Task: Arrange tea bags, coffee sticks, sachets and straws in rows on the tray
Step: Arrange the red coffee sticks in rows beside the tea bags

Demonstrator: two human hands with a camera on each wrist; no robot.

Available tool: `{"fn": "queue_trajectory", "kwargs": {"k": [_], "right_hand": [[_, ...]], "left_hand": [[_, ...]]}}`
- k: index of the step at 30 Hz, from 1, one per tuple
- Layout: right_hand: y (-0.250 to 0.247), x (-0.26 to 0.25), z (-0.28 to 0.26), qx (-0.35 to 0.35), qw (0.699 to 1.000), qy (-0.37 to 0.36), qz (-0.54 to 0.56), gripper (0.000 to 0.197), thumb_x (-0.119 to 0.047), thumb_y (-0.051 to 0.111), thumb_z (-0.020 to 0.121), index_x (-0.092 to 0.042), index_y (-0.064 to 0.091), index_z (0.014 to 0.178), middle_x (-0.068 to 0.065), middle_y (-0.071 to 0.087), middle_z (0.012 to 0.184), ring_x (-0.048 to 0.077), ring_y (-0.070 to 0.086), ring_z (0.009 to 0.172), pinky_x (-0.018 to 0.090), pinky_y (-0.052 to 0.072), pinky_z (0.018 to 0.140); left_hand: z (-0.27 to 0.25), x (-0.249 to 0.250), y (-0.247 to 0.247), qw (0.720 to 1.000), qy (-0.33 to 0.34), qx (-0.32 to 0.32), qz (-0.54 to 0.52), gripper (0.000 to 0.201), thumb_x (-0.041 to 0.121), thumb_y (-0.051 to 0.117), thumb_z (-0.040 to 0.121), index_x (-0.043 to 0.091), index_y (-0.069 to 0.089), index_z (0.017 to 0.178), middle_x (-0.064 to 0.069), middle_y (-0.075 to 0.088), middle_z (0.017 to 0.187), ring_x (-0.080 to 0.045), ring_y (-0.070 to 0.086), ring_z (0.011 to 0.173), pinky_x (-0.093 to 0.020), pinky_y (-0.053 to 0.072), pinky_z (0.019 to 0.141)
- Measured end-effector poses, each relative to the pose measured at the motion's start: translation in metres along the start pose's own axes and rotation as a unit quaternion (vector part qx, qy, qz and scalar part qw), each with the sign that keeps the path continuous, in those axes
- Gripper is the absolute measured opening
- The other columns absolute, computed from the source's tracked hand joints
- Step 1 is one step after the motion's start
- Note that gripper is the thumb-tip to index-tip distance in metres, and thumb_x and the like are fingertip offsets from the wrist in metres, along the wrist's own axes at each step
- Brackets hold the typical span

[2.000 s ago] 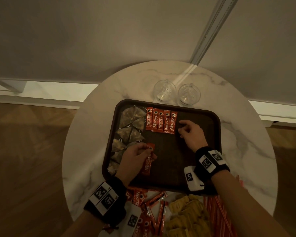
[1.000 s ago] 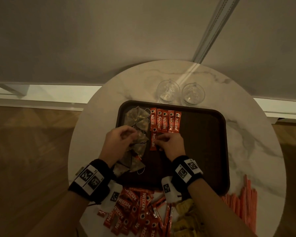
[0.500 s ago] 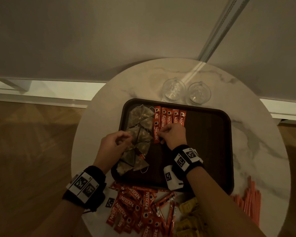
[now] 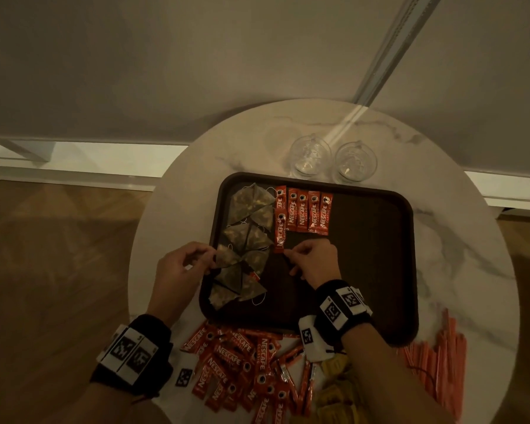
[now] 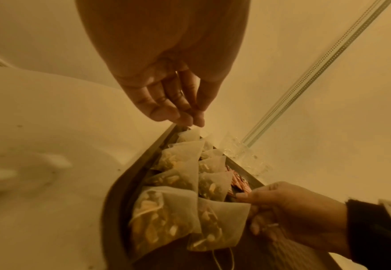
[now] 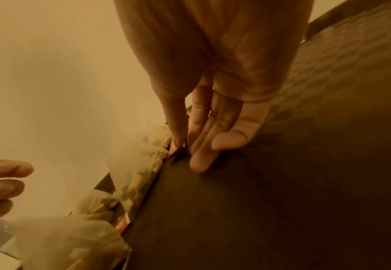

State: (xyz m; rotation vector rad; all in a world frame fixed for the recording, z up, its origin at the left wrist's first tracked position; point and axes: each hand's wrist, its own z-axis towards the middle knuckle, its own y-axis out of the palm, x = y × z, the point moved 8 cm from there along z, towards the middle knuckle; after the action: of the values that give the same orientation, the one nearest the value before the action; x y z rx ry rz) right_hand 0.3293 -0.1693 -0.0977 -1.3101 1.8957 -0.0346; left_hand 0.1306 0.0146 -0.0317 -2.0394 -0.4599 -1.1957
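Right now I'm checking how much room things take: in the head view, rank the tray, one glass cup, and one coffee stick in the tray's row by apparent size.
1. tray, by far the largest.
2. glass cup.
3. coffee stick: longer than the cup is wide, but much narrower.

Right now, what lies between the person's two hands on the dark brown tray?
Pyramid mesh tea bags lie between the left hand and right hand, clearest in the head view.

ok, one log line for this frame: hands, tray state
left hand: touching tea bags at tray left edge | right hand: pinching coffee stick end | four sticks rowed behind | sachets, straws off tray
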Motion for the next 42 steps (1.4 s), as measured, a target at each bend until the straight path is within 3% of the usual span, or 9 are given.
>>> {"fn": "queue_trajectory", "kwargs": {"k": [8,11,15,17,21,29,35,39,42], "right_hand": [[0.011,-0.005,-0.007,0.01,1.0,-0.016,-0.003,0.014,-0.027,0.073,0.086,-0.016,0.072,0.077,0.003,0.07,0.072,0.013,0.062,0.055,0.025,0.05,0.055],[0.007,-0.004,-0.014,0.014,1.0,-0.015,0.012,0.015,-0.025,0.074,0.085,-0.014,0.07,0.077,0.007,0.07,0.073,0.017,0.062,0.056,0.026,0.048,0.055],[-0.009,-0.002,-0.034,0.037,0.999,-0.025,0.02,0.018,-0.024,0.07,0.089,-0.008,0.07,0.083,0.009,0.069,0.072,0.018,0.06,0.053,0.025,0.045,0.051],[-0.017,-0.001,-0.047,0.042,0.998,-0.026,0.026,0.017,-0.026,0.066,0.092,-0.013,0.068,0.081,0.007,0.069,0.073,0.016,0.061,0.055,0.023,0.043,0.051],[-0.023,0.001,-0.073,0.04,0.998,-0.025,0.031,0.017,-0.027,0.06,0.095,-0.019,0.067,0.082,0.005,0.069,0.075,0.014,0.062,0.057,0.022,0.042,0.052],[0.008,0.007,-0.122,-0.025,0.998,-0.064,0.015,0.018,-0.022,0.057,0.097,-0.013,0.07,0.088,0.006,0.069,0.075,0.012,0.062,0.055,0.015,0.042,0.044],[0.038,0.009,-0.153,-0.107,0.99,-0.093,0.026,0.014,-0.012,0.058,0.095,-0.007,0.071,0.091,0.009,0.069,0.072,0.012,0.062,0.055,0.02,0.052,0.052],[0.059,0.008,-0.169,-0.153,0.983,-0.102,0.017,0.013,-0.016,0.062,0.094,-0.011,0.071,0.088,0.006,0.071,0.075,0.014,0.065,0.06,0.021,0.052,0.057],[0.069,0.007,-0.176,-0.156,0.981,-0.111,0.012,0.012,-0.02,0.063,0.093,-0.013,0.072,0.092,0.006,0.073,0.081,0.012,0.066,0.062,0.016,0.05,0.054]], "left_hand": [[-0.028,-0.03,-0.034,0.999,-0.042,0.018,0.022,0.011,0.012,0.061,0.092,0.012,0.071,0.088,-0.002,0.069,0.074,-0.006,0.062,0.066,-0.017,0.049,0.059],[-0.048,-0.05,-0.041,0.997,-0.054,0.011,0.057,0.014,0.013,0.061,0.093,0.021,0.069,0.084,0.004,0.069,0.075,-0.008,0.063,0.071,-0.021,0.048,0.066],[-0.089,-0.076,-0.029,0.97,-0.066,-0.062,0.224,0.006,0.028,0.061,0.093,0.026,0.065,0.096,0.012,0.063,0.092,-0.003,0.057,0.082,-0.018,0.043,0.07],[-0.108,-0.088,-0.015,0.958,-0.064,-0.101,0.259,0.023,0.039,0.063,0.09,0.024,0.063,0.107,0.009,0.057,0.102,-0.009,0.054,0.092,-0.025,0.046,0.08],[-0.125,-0.095,0.001,0.952,-0.052,-0.08,0.291,0.032,0.044,0.066,0.085,0.027,0.056,0.11,0.012,0.047,0.105,-0.007,0.045,0.096,-0.028,0.044,0.08],[-0.125,-0.101,-0.006,0.96,-0.058,-0.055,0.269,0.01,0.03,0.061,0.092,0.02,0.058,0.094,0.007,0.051,0.088,-0.015,0.053,0.083,-0.024,0.037,0.069],[-0.14,-0.103,-0.038,0.991,-0.11,0.019,0.081,0.009,0.029,0.067,0.09,0.021,0.062,0.09,0.002,0.07,0.085,-0.016,0.07,0.075,-0.037,0.059,0.074],[-0.15,-0.073,-0.029,0.994,-0.106,0.03,-0.012,0.005,0.021,0.067,0.09,0.02,0.061,0.091,-0.003,0.073,0.08,-0.018,0.072,0.072,-0.031,0.06,0.068],[-0.154,-0.048,-0.019,0.997,-0.072,0.033,-0.012,0.004,0.019,0.064,0.092,0.018,0.062,0.096,0.0,0.072,0.079,-0.007,0.069,0.065,-0.019,0.055,0.061]]}}
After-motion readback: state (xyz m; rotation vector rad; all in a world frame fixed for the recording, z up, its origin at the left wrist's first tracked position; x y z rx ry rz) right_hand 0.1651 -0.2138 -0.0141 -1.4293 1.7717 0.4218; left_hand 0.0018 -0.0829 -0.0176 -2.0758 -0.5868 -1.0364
